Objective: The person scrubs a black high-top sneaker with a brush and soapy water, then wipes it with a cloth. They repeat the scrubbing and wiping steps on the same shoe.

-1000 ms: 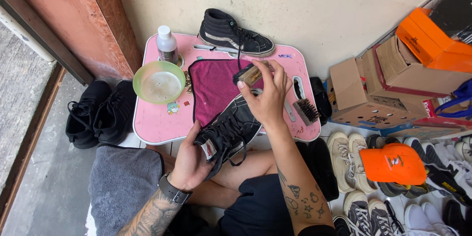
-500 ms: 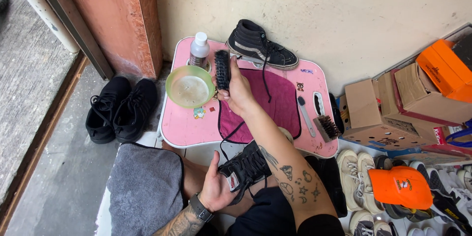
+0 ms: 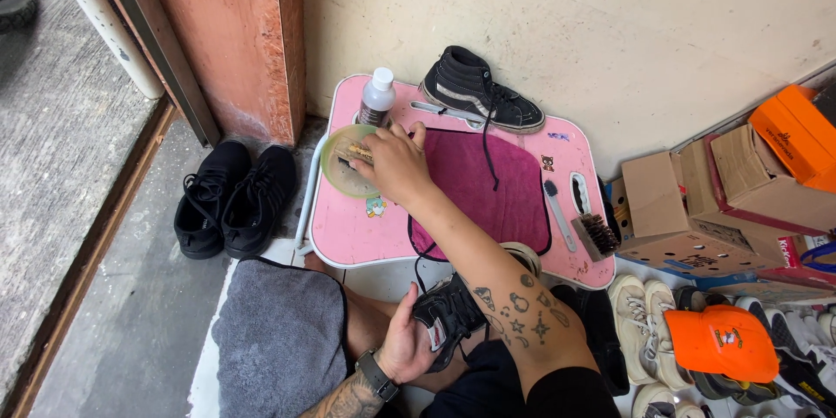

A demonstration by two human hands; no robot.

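Right hand (image 3: pixel 392 164) grips wooden-backed brush (image 3: pixel 355 153), bristles down in green plastic bowl (image 3: pixel 334 176) on pink surface (image 3: pixel 348 231). Left hand (image 3: pixel 406 344) clasps black high-top sneaker (image 3: pixel 448 313) steady on lap.

A pair of black lace-up shoes (image 3: pixel 231 200) sits on the grey floor just left of the pink tabletop (image 3: pixel 348 231), beside a rust-red door frame (image 3: pixel 235 35). A grey towel (image 3: pixel 279 340) lies on the floor below them. At the back of the tabletop stands a black high-top sneaker (image 3: pixel 479 100), its lace trailing onto a magenta cloth (image 3: pixel 492 187). A clear bottle with a white cap (image 3: pixel 376 97) stands near the back left corner. On the right edge lie a slim brush (image 3: pixel 557 213) and a wooden bristle brush (image 3: pixel 596 235). Further right are cardboard boxes (image 3: pixel 679 209), an orange box (image 3: pixel 797 135), an orange cap (image 3: pixel 721 341) and cream sneakers (image 3: pixel 637 313).
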